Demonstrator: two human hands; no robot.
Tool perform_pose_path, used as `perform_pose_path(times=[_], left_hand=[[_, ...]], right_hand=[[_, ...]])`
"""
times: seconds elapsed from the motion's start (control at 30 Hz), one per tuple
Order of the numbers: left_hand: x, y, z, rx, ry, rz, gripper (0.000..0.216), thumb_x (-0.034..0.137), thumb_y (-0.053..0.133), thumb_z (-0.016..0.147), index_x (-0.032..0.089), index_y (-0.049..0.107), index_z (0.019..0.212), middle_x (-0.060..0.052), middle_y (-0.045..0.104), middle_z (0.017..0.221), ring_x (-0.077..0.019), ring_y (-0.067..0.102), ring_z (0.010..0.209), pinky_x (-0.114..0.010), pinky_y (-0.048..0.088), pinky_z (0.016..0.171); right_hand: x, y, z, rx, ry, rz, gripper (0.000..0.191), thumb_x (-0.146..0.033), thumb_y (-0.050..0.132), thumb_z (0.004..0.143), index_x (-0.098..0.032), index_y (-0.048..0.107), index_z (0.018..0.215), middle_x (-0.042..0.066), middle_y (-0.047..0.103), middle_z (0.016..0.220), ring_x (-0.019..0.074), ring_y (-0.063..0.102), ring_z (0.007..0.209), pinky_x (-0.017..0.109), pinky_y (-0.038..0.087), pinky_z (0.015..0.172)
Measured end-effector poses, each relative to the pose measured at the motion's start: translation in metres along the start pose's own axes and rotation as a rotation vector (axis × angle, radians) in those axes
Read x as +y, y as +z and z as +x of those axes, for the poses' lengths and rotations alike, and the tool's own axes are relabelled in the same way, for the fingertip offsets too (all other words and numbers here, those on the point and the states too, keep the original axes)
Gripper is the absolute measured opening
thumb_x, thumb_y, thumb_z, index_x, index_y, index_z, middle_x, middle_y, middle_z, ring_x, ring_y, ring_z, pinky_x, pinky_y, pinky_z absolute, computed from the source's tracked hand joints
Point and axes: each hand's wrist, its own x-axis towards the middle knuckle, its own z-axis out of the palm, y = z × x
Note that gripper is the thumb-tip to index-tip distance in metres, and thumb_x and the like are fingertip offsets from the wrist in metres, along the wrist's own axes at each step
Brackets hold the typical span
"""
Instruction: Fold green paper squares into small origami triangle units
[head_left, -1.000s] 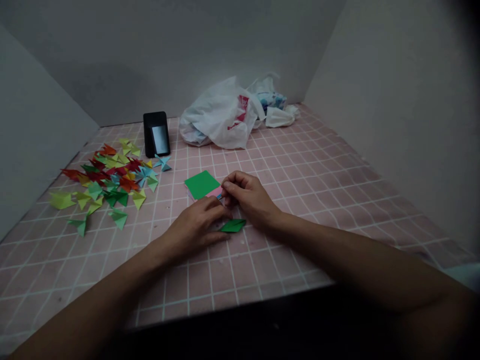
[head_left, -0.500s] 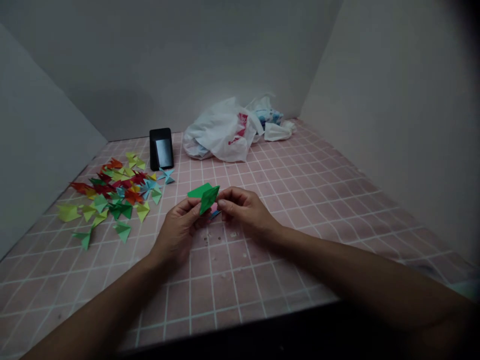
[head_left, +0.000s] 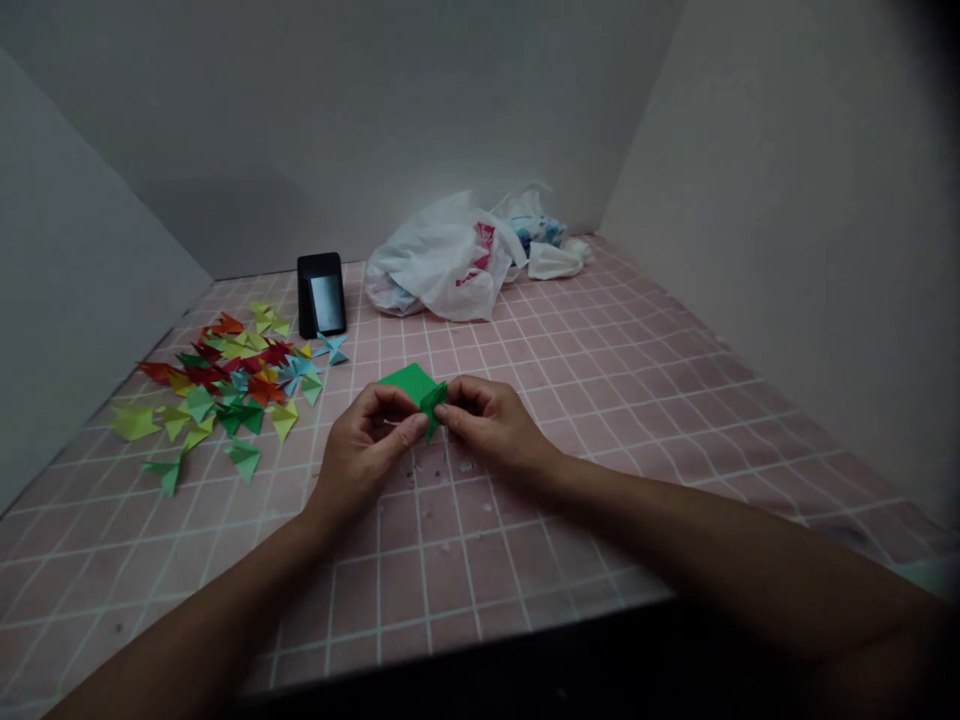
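Observation:
Between my two hands is a small green folded paper (head_left: pixel 433 402), pointed at its lower end. My left hand (head_left: pixel 365 440) pinches its left side between thumb and fingers. Thumb and fingertips of my right hand (head_left: pixel 495 425) are closed on its right edge. Behind the folded piece lies a flat green paper sheet (head_left: pixel 406 379), partly covered by my left fingers. To the left of my hands, several folded paper pieces (head_left: pixel 242 459) in green, yellow, red, orange and light blue are spread in a loose pile.
A black phone-like device (head_left: pixel 321 295) leans upright at the back left. Crumpled white plastic bags (head_left: pixel 446 260) with red print lie by the back wall. Pale walls (head_left: pixel 787 220) enclose the pink grid-patterned tabletop (head_left: pixel 600 400). Small specks (head_left: pixel 427 513) dot it near my hands.
The green folded paper has turned and moved slightly right, into both hands' fingertips. My right fingers now grip its edge. The pink and blue bits beneath are now hidden.

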Motion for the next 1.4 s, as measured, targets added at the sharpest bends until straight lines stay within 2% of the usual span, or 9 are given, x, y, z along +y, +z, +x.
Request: perform_pose_path(times=[0.1, 0.27, 0.47, 0.73, 0.87, 1.07, 1.17, 1.4], left_hand=[[0.0020, 0.0011, -0.0008, 0.012, 0.055, 0.109, 0.018, 0.030, 0.082, 0.078, 0.020, 0.069, 0.085, -0.001, 0.067, 0.085, -0.0153, 0.063, 0.077, -0.027, 0.051, 0.070], [0.0016, -0.0001, -0.0001, 0.049, 0.135, 0.130, 0.013, 0.028, 0.079, 0.077, 0.020, 0.069, 0.074, -0.004, 0.067, 0.093, -0.0189, 0.065, 0.090, -0.029, 0.052, 0.076], [0.0025, 0.0001, 0.0007, 0.062, 0.028, 0.086, 0.014, 0.029, 0.078, 0.074, 0.019, 0.068, 0.072, -0.001, 0.068, 0.076, -0.0159, 0.062, 0.073, -0.029, 0.049, 0.070], [0.0053, -0.0004, -0.0003, 0.014, -0.021, 0.099, 0.016, 0.031, 0.078, 0.074, 0.020, 0.067, 0.072, 0.000, 0.065, 0.071, -0.0144, 0.058, 0.066, -0.026, 0.047, 0.062], [0.0063, 0.0006, -0.0010, -0.010, -0.002, 0.081, 0.016, 0.029, 0.077, 0.076, 0.019, 0.065, 0.073, 0.000, 0.066, 0.078, -0.0143, 0.059, 0.071, -0.026, 0.048, 0.066], [0.0005, 0.0030, 0.0002, -0.057, -0.095, -0.092, 0.029, 0.027, 0.083, 0.074, 0.021, 0.058, 0.087, 0.002, 0.065, 0.081, -0.0126, 0.062, 0.072, -0.025, 0.050, 0.067], [-0.0009, 0.0019, 0.0013, -0.060, -0.085, -0.103, 0.029, 0.025, 0.082, 0.073, 0.020, 0.058, 0.089, 0.002, 0.064, 0.083, -0.0119, 0.063, 0.074, -0.024, 0.051, 0.068], [-0.0004, 0.0012, -0.0001, -0.079, -0.185, -0.222, 0.031, 0.025, 0.081, 0.075, 0.021, 0.059, 0.097, 0.001, 0.067, 0.089, -0.0128, 0.064, 0.076, -0.023, 0.053, 0.065]], right_hand=[[-0.0005, 0.0011, -0.0008, -0.013, -0.003, 0.020, 0.022, -0.033, 0.066, 0.085, -0.021, 0.054, 0.072, -0.004, 0.051, 0.065, 0.0127, 0.045, 0.063, 0.029, 0.035, 0.059], [-0.0028, 0.0019, -0.0033, -0.077, -0.002, 0.020, 0.025, -0.031, 0.064, 0.088, -0.021, 0.050, 0.069, -0.004, 0.049, 0.063, 0.0120, 0.044, 0.062, 0.028, 0.034, 0.059], [-0.0032, 0.0026, -0.0043, -0.097, 0.013, 0.075, 0.024, -0.033, 0.063, 0.090, -0.021, 0.052, 0.073, -0.004, 0.049, 0.065, 0.0114, 0.045, 0.061, 0.028, 0.035, 0.057], [-0.0033, 0.0012, -0.0023, -0.070, 0.061, 0.159, 0.020, -0.035, 0.067, 0.086, -0.020, 0.056, 0.080, -0.004, 0.055, 0.068, 0.0102, 0.049, 0.058, 0.027, 0.039, 0.056], [-0.0045, 0.0011, -0.0031, -0.062, 0.069, 0.177, 0.019, -0.034, 0.067, 0.087, -0.020, 0.057, 0.079, -0.004, 0.055, 0.068, 0.0105, 0.049, 0.060, 0.026, 0.039, 0.057], [-0.0029, 0.0026, -0.0023, -0.067, 0.052, 0.181, 0.019, -0.034, 0.066, 0.087, -0.020, 0.057, 0.079, -0.003, 0.055, 0.069, 0.0105, 0.048, 0.061, 0.026, 0.038, 0.057], [-0.0022, 0.0024, -0.0018, -0.079, 0.052, 0.178, 0.018, -0.035, 0.064, 0.088, -0.020, 0.057, 0.081, -0.003, 0.055, 0.071, 0.0105, 0.050, 0.060, 0.027, 0.040, 0.057], [-0.0002, 0.0015, -0.0001, -0.048, 0.048, 0.123, 0.012, -0.032, 0.064, 0.083, -0.021, 0.059, 0.084, -0.003, 0.058, 0.074, 0.0115, 0.052, 0.062, 0.027, 0.041, 0.058]])
